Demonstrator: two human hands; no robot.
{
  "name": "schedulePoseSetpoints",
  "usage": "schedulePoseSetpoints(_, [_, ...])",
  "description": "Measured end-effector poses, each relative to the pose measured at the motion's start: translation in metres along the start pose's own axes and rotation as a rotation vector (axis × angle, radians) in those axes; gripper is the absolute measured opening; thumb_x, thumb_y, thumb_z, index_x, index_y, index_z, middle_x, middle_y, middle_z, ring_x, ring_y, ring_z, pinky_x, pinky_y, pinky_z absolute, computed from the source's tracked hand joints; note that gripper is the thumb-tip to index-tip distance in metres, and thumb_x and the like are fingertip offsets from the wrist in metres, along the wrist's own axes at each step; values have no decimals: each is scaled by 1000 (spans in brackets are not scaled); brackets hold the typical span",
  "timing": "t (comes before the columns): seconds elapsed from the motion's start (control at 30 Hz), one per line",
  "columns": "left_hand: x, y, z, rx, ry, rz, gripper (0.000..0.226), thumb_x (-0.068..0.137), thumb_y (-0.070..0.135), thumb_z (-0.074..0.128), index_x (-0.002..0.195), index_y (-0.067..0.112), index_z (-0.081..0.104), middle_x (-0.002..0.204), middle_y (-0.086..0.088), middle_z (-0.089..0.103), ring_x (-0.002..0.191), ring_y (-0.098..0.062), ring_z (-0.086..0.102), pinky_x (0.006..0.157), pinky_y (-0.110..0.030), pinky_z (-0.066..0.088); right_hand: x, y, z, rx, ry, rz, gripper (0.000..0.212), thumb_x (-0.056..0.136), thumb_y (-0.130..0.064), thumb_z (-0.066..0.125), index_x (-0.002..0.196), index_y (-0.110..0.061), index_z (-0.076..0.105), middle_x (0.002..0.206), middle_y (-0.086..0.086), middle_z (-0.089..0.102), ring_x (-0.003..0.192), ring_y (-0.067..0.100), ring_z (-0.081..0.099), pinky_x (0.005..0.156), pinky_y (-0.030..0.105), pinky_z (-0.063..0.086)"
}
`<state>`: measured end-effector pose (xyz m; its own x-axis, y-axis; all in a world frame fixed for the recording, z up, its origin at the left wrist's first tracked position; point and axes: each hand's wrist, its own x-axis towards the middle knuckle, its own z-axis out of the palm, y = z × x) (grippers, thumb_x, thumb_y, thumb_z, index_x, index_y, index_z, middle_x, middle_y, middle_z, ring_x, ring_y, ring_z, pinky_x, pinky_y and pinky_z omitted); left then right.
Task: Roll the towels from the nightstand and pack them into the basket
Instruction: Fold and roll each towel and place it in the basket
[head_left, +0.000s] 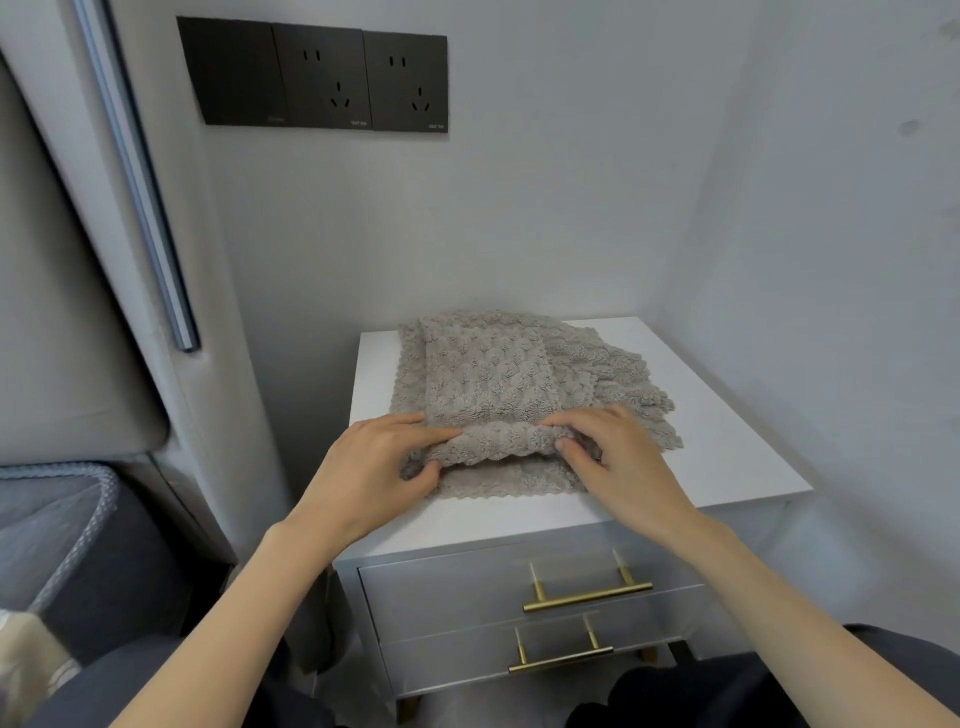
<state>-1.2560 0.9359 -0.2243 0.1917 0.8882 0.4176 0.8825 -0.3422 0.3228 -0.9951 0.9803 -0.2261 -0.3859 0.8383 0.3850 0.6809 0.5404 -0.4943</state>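
Fingers (400, 422) of my left hand (374, 467) and right hand (618, 457) curl round the rolled near edge of the grey towel (488, 374) — both gripping. It lies on the white counter (727, 441).

Dim, even, soft light; wide-angle bending at edges; slightly soft.

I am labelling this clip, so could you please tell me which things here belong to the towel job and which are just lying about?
In the job: left hand and right hand gripping the roll started in the top towel; towels underneath; nightstand; grey rope-rimmed bin, probably the basket.
Just there: wall sockets; drawer handles; padded headboard.
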Motion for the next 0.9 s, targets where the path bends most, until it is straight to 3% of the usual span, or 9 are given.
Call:
schedulePoseSetpoints(0.1, [1,2,-3,-131,41,-84,31,86,26,60,115,37,66,105,23,65,107,1,53,89,-20,42,1,-5,-3,132,-4,54,22,97,-27,53,110,-43,58,98,-19,59,95,1,48,77,7,32])
schedulePoseSetpoints(0.17, [2,4,-4,-243,15,-159,24,87,29,58,108,38,67,95,28,63,97,7,53,83,-17,43,1,-8,-6,242,-11,97,20,97,-27,53,102,-45,56,90,-14,61,83,0,54,69,11,40])
schedulePoseSetpoints(0.27, [4,5,-4,-427,-72,-293,12,89,28,58,91,33,69,79,13,68,72,3,59,66,-13,45,0,-9,-7,325,-41,163,12,95,-25,57,95,-36,60,73,-9,60,63,5,54,58,12,41])
schedulePoseSetpoints(0.37, [4,6,0,-473,-113,-417,16,87,25,60,73,23,67,65,5,65,52,-1,49,54,-12,40,-1,-7,-5,316,-47,211,1,93,-27,61,91,-27,60,62,-7,59,53,2,50,55,13,37])
schedulePoseSetpoints(0.47, [6,8,3,-440,-89,-534,14,81,31,62,74,19,65,62,6,63,54,-4,49,60,-20,42,1,-8,-1,284,-16,265,7,91,-32,63,88,-28,58,52,-12,58,48,-2,49,57,20,39])
schedulePoseSetpoints(0.57, [8,19,6,-238,-6,-574,13,76,37,62,80,27,55,72,12,62,69,-9,57,61,-26,42,4,-10,5,203,35,315,11,87,-37,67,85,-30,59,55,-11,64,53,2,58,61,28,47])
schedulePoseSetpoints(0.67, [8,29,9,-74,167,-388,11,77,24,61,87,26,55,86,12,55,84,-12,50,62,-29,39,4,-11,7,22,180,244,12,81,-34,73,81,-31,61,65,-11,64,69,7,59,64,27,45])
schedulePoseSetpoints(0.77, [10,31,12,-55,211,-47,22,76,-1,63,88,16,67,90,3,62,86,-21,54,71,-37,46,5,-16,9,-170,269,-49,16,78,-16,75,89,-27,71,88,-12,66,90,15,56,81,31,40])
schedulePoseSetpoints(0.9, [7,32,16,-50,177,87,37,65,-18,67,87,11,74,86,0,69,82,-25,65,67,-37,55,3,-21,24,-284,236,-438,33,71,3,77,98,-16,77,99,-3,74,82,23,66,81,37,51])
